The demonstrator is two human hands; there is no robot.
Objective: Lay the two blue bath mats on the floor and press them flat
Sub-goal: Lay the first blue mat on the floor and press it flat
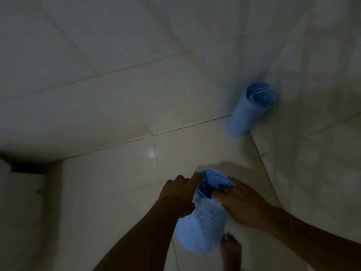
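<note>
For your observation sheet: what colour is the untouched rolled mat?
Light blue: the rolled mat, head view.

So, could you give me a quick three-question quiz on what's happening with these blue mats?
1. True or false: the rolled-up blue perforated bath mat in the person's grip already lies flat on the pale tiled floor.
2. The second rolled-up blue mat is: A) standing on end on the floor; B) unrolled under a foot; C) held overhead.
3. Fill in: between them, the left hand and right hand grip ___ mat.
Key: 1 false; 2 A; 3 one.
</note>
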